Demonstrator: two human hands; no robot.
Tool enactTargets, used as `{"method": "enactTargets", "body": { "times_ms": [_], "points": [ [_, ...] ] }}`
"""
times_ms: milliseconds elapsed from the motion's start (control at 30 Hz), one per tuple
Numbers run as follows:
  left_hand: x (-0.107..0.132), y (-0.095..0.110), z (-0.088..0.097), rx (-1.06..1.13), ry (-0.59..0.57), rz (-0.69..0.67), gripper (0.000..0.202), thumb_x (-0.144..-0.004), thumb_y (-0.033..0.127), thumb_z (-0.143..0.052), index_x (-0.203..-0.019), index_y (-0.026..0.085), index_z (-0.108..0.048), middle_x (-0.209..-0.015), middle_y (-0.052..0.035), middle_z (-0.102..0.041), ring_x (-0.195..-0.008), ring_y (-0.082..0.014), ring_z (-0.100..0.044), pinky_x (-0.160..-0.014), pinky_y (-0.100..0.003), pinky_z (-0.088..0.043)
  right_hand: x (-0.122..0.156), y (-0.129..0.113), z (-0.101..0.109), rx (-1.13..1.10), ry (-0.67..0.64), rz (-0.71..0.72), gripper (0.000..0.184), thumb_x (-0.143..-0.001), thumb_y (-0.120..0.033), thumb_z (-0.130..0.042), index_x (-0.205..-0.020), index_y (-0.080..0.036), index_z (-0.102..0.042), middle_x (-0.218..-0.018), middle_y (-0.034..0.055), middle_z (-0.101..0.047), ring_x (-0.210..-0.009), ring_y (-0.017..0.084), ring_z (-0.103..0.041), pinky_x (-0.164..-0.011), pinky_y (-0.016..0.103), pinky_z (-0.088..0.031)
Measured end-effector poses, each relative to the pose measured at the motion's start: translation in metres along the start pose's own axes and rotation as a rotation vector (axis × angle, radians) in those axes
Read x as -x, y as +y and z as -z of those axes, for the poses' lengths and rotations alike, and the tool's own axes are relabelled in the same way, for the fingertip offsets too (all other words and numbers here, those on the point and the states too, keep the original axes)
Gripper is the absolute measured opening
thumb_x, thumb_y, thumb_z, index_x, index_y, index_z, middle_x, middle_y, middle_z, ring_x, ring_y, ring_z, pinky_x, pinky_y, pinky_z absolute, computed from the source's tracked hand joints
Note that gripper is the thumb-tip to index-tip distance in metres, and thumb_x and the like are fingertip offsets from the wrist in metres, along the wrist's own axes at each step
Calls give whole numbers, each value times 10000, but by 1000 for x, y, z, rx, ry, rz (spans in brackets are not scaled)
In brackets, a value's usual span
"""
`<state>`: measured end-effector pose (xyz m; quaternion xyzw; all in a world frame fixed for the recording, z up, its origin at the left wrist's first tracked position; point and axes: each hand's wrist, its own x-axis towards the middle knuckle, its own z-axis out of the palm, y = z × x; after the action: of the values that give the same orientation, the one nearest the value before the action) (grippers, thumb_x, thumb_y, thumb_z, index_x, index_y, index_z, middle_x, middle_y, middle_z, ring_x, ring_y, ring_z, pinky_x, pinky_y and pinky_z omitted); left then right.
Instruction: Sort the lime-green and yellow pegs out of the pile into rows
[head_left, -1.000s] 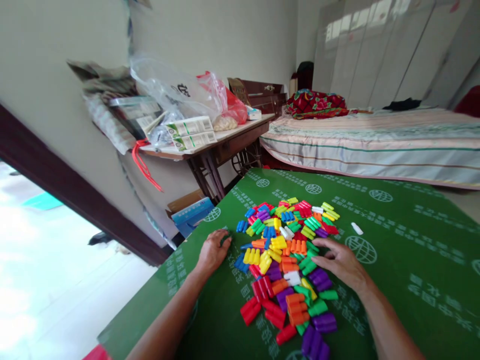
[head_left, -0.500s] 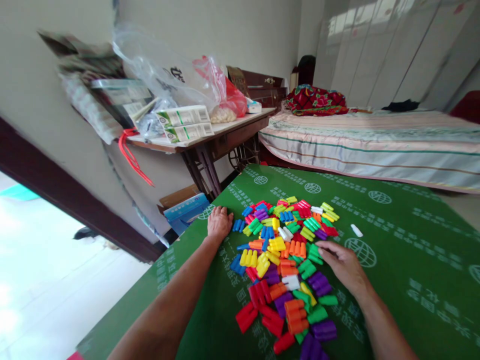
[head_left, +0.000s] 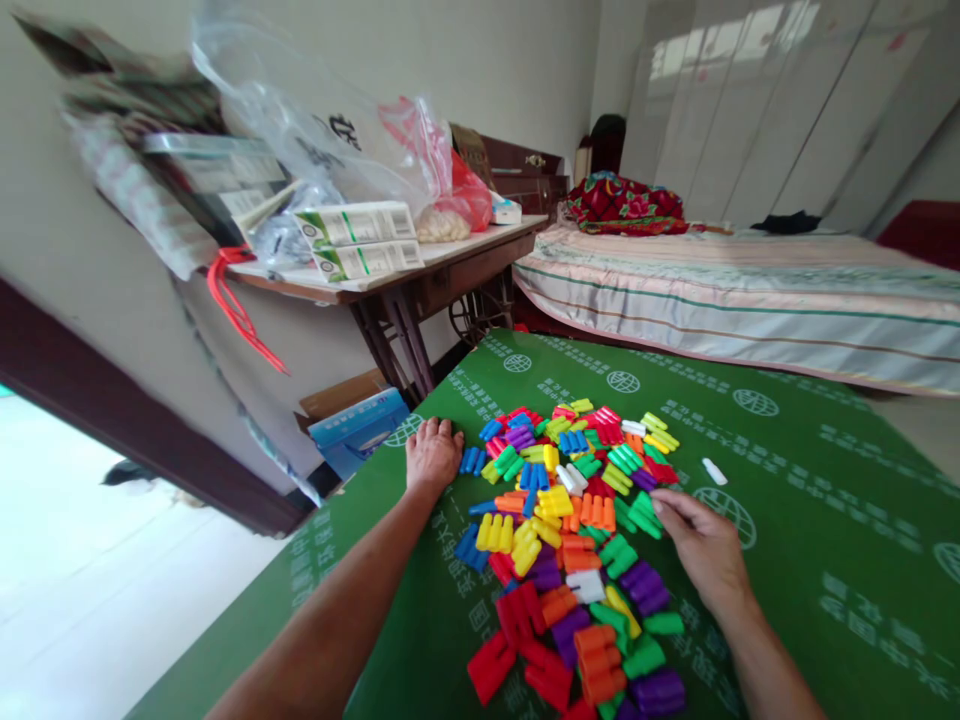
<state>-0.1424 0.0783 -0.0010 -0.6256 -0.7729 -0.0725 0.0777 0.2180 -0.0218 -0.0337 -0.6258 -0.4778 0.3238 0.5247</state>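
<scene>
A heap of small coloured plastic pieces (head_left: 574,530) in red, orange, yellow, green, blue, purple and white covers the middle of a green printed table cover (head_left: 810,540). My left hand (head_left: 432,455) lies palm down on the cover at the heap's left edge, fingers stretched, touching a blue piece (head_left: 472,460). My right hand (head_left: 701,545) rests at the heap's right side, fingers bent, its tips on a green piece (head_left: 643,515). Whether it grips anything is unclear.
One white piece (head_left: 713,471) lies apart to the right of the heap. Behind stands a wooden side table (head_left: 420,285) loaded with plastic bags and boxes, a blue box (head_left: 358,428) under it. A bed (head_left: 735,300) runs along the back.
My left hand slid forward along the heap's left edge and opened flat beside the blue pieces. My right hand moved slightly forward. The view tilted a little.
</scene>
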Motion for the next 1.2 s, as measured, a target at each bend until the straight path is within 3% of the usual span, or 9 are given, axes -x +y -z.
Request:
{"method": "enactTargets", "body": {
  "times_ms": [133, 267, 500, 667, 1200],
  "points": [
    [-1, 0, -2, 8, 23, -4, 441, -905, 400, -302, -1185, 169, -552, -1349, -145, -498, -1297, -290, -383, -1028, -443, -323, -3, 5, 3, 25, 145, 26, 399, -678, -490, -641, -904, -171, -723, -920, 91, -740, -846, 258, -678, -818, 386, -520],
    [-2, 0, -2, 24, 23, -1, 445, -899, 402, -307, -1181, 166, -557, -1351, -150, -496, -1297, -297, -379, -1031, -457, -315, -6, 12, 8, 127, 199, 53, 414, -713, -497, -607, -941, -167, -709, -951, 108, -733, -837, 261, -679, -794, 387, -516],
    [0, 2, 1, 19, 21, 3, 436, -899, 388, -307, -1171, 164, -563, -1346, -149, -501, -1294, -293, -382, -1024, -449, -319, -5, 19, 5, 203, 152, 124, 370, -716, -485, -605, -919, -195, -713, -984, 101, -725, -881, 260, -671, -851, 388, -500],
    [0, 3, 1, 18, 20, 2, 434, -902, 390, -303, -1168, 163, -559, -1342, -151, -504, -1292, -292, -386, -1025, -449, -319, -4, 21, 4, 169, 125, 78, 376, -718, -483, -604, -932, -191, -708, -979, 105, -725, -894, 266, -672, -863, 401, -503],
    [1, 6, 3, 21, 8, 3, 445, -897, 396, -297, -1164, 165, -568, -1339, -151, -506, -1288, -303, -382, -1026, -459, -315, -2, 8, 4, 166, 107, 122, 324, -723, -443, -605, -887, -190, -721, -907, 87, -741, -825, 254, -685, -818, 411, -524]
  ]
}}
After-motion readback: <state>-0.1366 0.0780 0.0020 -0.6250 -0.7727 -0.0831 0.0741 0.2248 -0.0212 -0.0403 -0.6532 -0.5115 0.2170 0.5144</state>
